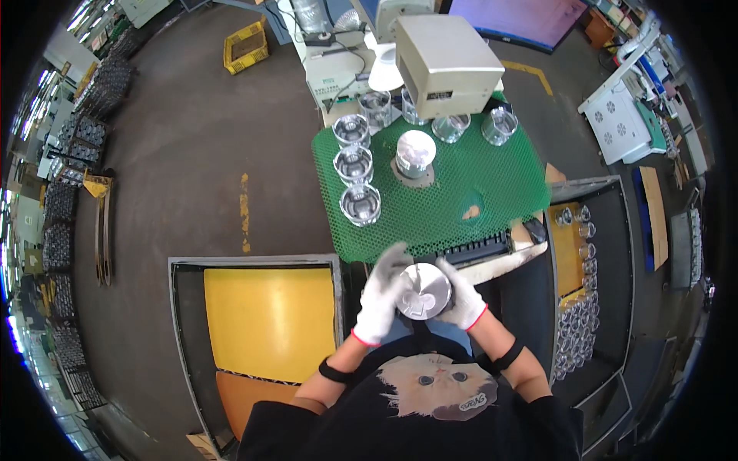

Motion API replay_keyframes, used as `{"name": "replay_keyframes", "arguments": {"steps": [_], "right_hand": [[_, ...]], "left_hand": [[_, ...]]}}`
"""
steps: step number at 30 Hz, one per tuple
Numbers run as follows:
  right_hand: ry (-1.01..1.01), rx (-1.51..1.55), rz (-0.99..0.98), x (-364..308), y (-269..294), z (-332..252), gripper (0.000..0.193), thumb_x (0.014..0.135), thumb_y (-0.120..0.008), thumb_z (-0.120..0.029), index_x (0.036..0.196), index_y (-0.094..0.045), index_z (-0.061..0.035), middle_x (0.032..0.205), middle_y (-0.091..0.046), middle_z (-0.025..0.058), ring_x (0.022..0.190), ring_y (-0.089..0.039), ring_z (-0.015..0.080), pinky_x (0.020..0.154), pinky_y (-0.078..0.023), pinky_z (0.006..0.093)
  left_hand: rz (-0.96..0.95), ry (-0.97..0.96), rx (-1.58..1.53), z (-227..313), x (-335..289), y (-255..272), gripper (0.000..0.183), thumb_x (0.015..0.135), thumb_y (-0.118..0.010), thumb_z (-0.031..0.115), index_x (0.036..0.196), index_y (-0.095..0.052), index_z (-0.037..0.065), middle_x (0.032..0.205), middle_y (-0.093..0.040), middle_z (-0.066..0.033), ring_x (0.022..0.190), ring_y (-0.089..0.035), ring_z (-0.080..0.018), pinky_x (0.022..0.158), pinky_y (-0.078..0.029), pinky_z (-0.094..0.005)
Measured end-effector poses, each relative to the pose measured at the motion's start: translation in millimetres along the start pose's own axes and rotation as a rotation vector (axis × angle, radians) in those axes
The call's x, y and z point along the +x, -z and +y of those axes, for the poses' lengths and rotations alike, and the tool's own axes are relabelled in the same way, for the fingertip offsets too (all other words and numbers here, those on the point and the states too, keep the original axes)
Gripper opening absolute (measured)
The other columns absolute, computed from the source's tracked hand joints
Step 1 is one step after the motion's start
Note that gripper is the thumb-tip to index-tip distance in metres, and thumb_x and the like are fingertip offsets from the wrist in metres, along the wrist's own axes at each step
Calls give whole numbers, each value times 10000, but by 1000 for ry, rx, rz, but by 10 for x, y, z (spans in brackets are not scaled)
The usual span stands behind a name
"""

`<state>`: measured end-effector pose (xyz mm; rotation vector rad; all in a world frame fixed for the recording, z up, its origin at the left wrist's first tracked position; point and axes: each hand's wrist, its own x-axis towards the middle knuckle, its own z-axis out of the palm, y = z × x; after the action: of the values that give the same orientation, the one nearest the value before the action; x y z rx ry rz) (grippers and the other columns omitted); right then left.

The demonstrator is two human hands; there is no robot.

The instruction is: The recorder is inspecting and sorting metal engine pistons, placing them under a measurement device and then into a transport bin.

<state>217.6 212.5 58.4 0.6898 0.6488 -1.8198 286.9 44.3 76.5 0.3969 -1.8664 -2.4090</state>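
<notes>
A shiny metal engine piston (425,291) is held in front of my chest, its flat round crown facing up. My right hand (466,302), in a white knit glove with a red cuff edge, grips its right side. On the other side my left hand (380,298), gloved the same way, is against the piston, its fingertips slightly blurred. Beyond my hands lies a green mesh mat (438,215). A single piston (416,149) stands crown up on a small plate there. Along the mat's left side is a column of pistons (354,164), hollow ends up.
A beige box-shaped machine (453,61) overhangs the mat's far edge, with more pistons (500,126) around it. A black keyboard (480,250) sits under the near edge. The left bin (175,307) has a yellow sheet; the right bin (615,269) holds many pistons.
</notes>
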Motion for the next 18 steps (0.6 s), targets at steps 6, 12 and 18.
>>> {"name": "replay_keyframes", "arguments": {"steps": [6, 12, 18], "right_hand": [[21, -46, -16, -110, -254, -47, 449, 957, -561, -431, 1225, -602, -73, 1204, -647, 109, 1092, -615, 266, 981, -481, 446], [-12, -92, 54, -31, -313, -65, 405, 947, -597, -386, 1201, -600, -70, 1173, -652, 104, 1089, -627, 266, 954, -510, 429], [139, -948, 101, 235, 103, -165, 294, 869, -695, -195, 1075, -631, 4, 956, -682, 45, 888, -664, 138, 732, -533, 281]], "left_hand": [[13, 498, -900, -428, 42, -107, 495, 1027, -408, 412, 1326, -535, 39, 1186, -651, -109, 1065, -632, -210, 944, -511, -348], [222, 409, -529, -817, -38, 145, 455, 1006, -478, 377, 1325, -564, 63, 1286, -597, -100, 1171, -563, -180, 1015, -425, -312], [185, 457, -171, -901, -321, 632, 429, 988, -521, 373, 1310, -552, 90, 1097, -621, -34, 929, -563, -100, 809, -458, -265]]}}
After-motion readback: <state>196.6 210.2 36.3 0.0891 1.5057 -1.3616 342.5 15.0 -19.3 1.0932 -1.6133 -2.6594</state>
